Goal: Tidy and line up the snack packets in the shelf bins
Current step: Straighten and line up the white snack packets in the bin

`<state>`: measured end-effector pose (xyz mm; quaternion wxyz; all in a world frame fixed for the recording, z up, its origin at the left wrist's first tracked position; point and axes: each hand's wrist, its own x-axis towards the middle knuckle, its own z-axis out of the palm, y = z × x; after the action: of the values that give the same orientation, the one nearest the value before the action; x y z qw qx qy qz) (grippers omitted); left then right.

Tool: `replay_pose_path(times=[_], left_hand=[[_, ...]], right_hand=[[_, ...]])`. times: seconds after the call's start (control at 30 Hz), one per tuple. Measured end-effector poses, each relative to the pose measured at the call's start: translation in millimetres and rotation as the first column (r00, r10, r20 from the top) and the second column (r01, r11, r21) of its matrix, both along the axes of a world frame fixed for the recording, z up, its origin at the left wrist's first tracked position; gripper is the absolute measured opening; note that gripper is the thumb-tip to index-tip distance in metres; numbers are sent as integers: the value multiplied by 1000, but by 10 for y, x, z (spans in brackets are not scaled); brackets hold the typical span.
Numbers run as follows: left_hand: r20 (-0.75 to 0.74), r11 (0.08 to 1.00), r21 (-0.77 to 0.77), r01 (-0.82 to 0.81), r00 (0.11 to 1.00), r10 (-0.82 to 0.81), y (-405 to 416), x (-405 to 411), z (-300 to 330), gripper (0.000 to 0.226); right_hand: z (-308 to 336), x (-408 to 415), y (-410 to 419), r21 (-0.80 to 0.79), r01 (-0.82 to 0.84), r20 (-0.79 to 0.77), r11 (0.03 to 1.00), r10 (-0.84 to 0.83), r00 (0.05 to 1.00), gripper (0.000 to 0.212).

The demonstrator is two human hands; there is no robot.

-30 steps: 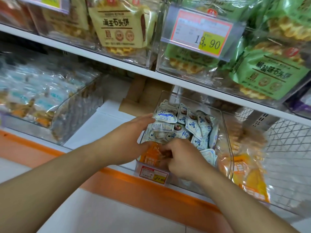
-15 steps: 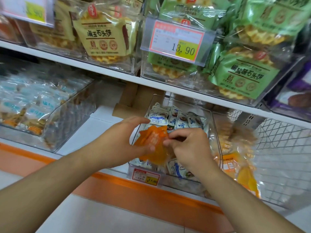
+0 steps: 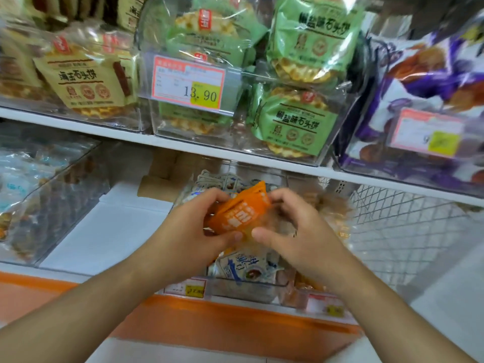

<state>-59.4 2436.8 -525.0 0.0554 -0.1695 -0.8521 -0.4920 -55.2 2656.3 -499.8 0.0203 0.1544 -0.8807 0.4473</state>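
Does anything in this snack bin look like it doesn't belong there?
Yes. The orange packet, held above the clear bin by the left hand and right hand, stands out: the packets showing in that bin are white-and-blue packets, so it looks misplaced.

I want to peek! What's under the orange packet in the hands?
Under the orange plastic packet sits a clear plastic bin of small blue-and-white packets. Both hands cover most of them, so deeper ones stay hidden.

Bright, even shop light falls from above. Glare streaks the clear bags on the upper shelf. Motion blur smears the hands and left bin; the wide lens bends the frame's edges.
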Motion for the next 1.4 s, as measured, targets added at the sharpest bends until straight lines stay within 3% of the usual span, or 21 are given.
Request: replay_pose_path(times=[0.1,0.2,0.33,0.4,0.47,0.53,0.67,0.87,1.03,1.13,1.23,1.4], left_hand=[[-31,999,38,21,999,-20,331,8,57,37],[-9,995,31,94,996,-93,639,-5,68,42],[16,997,12,71,997,-71,728,-59,-36,59],[11,998,-45,46,999,-45,640,-80,-94,56],[-1,990,-139,31,999,-32,516,-83,-130,51],[-21,966,-257,25,999,-31,380,-74,-127,49],[-68,898,-439,-14,998,-18,50,-102,-103,60],[-149,869,-481,-114,988,47,-460,-217,-268,71],[-76,885,-456,-95,995,68,-749,-260,-384,72],[-29,898,-436,-63,998,56,-790,-265,-434,74],[-9,907,-415,-70,997,72,-752,-250,-428,75],[16,925,-375,-54,998,65,-719,-228,-362,69]], right_hand=[[74,91,236,-28,53,-46,998,-55,997,51],[91,151,570,-37,145,-76,989,-148,986,49],[-11,125,1160,113,331,-114,937,-319,941,48],[-85,84,1433,309,365,-86,878,-356,930,49],[-154,74,1540,460,282,31,842,-332,943,57],[-187,71,1509,506,221,96,833,-310,946,72],[-135,-3,1288,520,257,-99,815,-241,966,71],[-220,-57,579,448,106,-142,888,-47,989,50],[-392,-206,-75,443,-111,-85,890,165,983,32],[-552,-321,-319,386,-52,-137,921,113,984,18],[-639,-417,-365,444,3,-112,896,52,992,11],[-527,-475,-317,571,-63,29,818,57,998,29]])
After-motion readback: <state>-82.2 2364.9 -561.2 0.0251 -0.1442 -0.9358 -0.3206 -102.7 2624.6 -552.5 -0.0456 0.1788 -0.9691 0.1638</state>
